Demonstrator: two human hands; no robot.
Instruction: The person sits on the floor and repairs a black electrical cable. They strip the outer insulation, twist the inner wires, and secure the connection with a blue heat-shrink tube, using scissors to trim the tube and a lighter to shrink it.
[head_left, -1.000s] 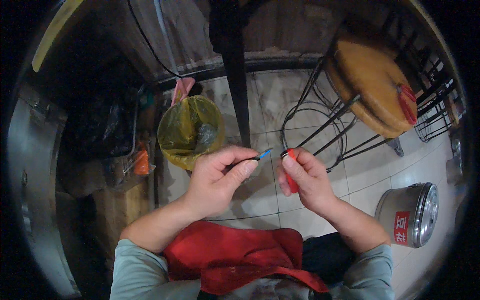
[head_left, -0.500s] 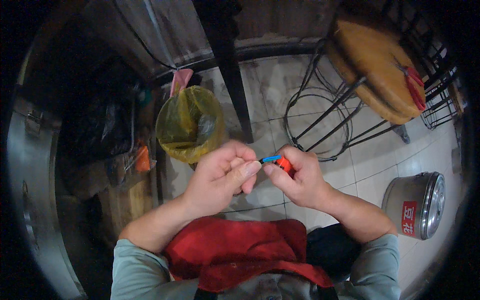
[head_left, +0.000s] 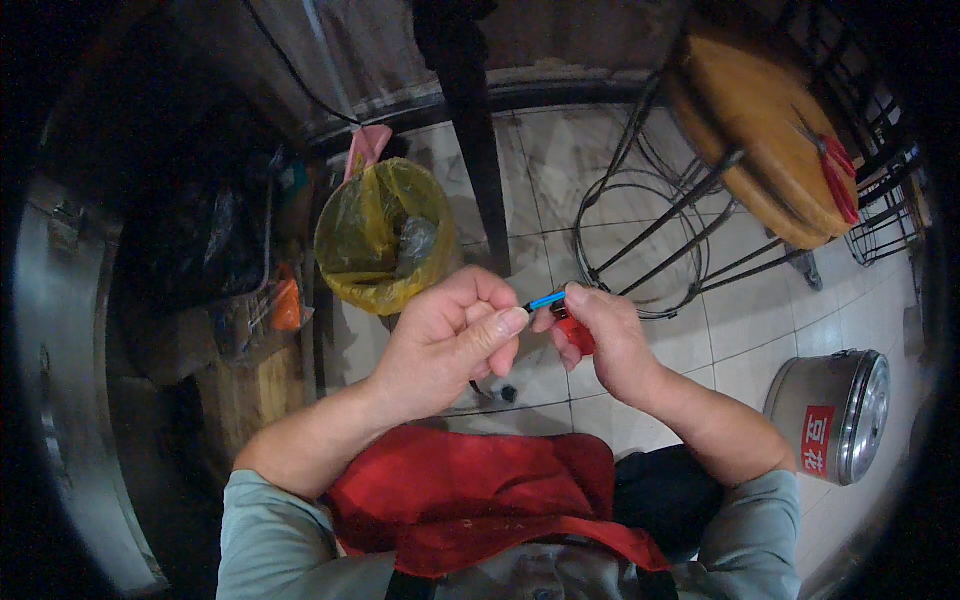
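Note:
My left hand [head_left: 450, 340] is closed, pinching a thin black cord between thumb and fingertips. A slim blue sleeve [head_left: 546, 299] sits on the end of the cord and points right toward my other hand. My right hand [head_left: 618, 345] is closed around a small red lighter [head_left: 577, 336] with a dark top. The right thumb is at the tip of the blue sleeve, while the lighter's top lies just below it. Under my left hand a dark cord end [head_left: 508, 393] hangs down, too small to make out.
A bin with a yellow bag [head_left: 385, 240] stands ahead on the left. Right of it are a dark post [head_left: 480, 170] and a wooden-seated metal stool [head_left: 750, 130] carrying red-handled scissors [head_left: 838, 180]. A lidded steel pot [head_left: 820, 415] stands at right. Red cloth [head_left: 470, 490] covers my lap.
My right thumb has moved up to the blue sleeve's tip, and the red lighter has dropped slightly and turned in my fingers. The cord end below my left hand has come into sight.

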